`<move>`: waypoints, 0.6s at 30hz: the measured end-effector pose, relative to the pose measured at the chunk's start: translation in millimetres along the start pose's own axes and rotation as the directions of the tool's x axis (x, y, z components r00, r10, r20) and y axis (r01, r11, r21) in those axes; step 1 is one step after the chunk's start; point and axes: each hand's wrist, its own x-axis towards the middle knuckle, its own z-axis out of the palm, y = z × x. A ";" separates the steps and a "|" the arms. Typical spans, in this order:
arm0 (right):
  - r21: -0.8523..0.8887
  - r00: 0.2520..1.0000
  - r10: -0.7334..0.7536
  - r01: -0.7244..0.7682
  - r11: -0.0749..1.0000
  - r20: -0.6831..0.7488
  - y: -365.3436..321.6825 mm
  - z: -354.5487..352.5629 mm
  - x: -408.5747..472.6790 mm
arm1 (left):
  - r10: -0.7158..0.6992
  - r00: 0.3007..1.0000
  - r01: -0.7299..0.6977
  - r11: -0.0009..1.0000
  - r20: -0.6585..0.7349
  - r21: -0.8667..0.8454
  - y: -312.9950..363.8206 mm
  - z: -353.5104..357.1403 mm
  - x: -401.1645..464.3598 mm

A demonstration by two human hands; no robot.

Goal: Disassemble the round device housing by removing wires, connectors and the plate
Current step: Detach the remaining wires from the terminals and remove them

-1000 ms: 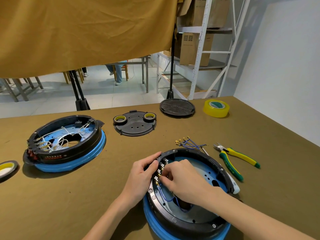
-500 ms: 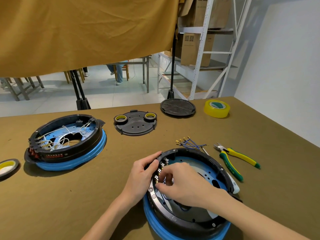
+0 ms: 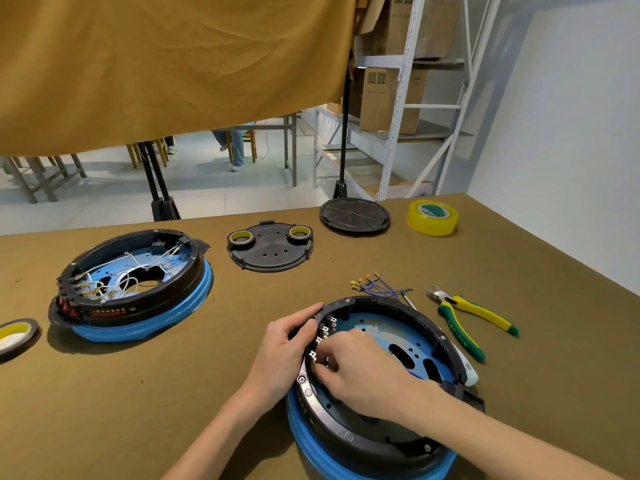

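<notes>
**Both hands at the terminal row of the near housing**

At the near edge of the bench (image 3: pixel 104 410), just right of centre, sits the round device housing (image 3: pixel 446 344): a black ring on a blue base, open on top, with a blue plate (image 3: pixel 388 332) inside it. A row of metal connectors (image 3: pixel 325 329) lines the inner left wall. The left hand (image 3: pixel 282 351) holds the ring from outside, its fingers (image 3: pixel 304 315) curled over the rim beside the connectors. The right hand (image 3: pixel 363 368) reaches into the housing from the right, its fingers (image 3: pixel 327 362) bent and bunched against the lower connectors; whether they pinch a connector or a wire cannot be told, since the hand covers the spot. A short stretch of blue wire shows on the plate behind the right wrist.

Just beyond the housing lies a loose bundle of blue wires (image 3: pixel 381 289) with brass terminals, and to their right a pair of yellow-and-green pliers (image 3: pixel 467 317). A white tool handle (image 3: pixel 467 370) lies against the housing's right side.

Well to the left stands a second housing (image 3: pixel 138 289), its white wires in place. Farther back lie a black plate (image 3: pixel 272 251) carrying two small tape rolls, a round black cover (image 3: pixel 355 214) and a yellow tape roll (image 3: pixel 433 218). Another tape roll (image 3: pixel 15 336) sits at the left edge.
</notes>
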 end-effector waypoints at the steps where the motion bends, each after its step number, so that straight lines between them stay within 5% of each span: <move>1: -0.003 1.000 -0.003 0.003 1.000 -0.007 0.2 1.2 0.0 | 0.001 1.000 -0.001 1.000 0.002 0.007 -0.1 -0.2 -0.1; 18: 0.017 0.999 -0.010 0.011 1.000 -0.036 -0.8 1.0 -0.8 | -0.015 1.000 0.015 1.000 0.005 0.008 -1.6 -2.1 -0.6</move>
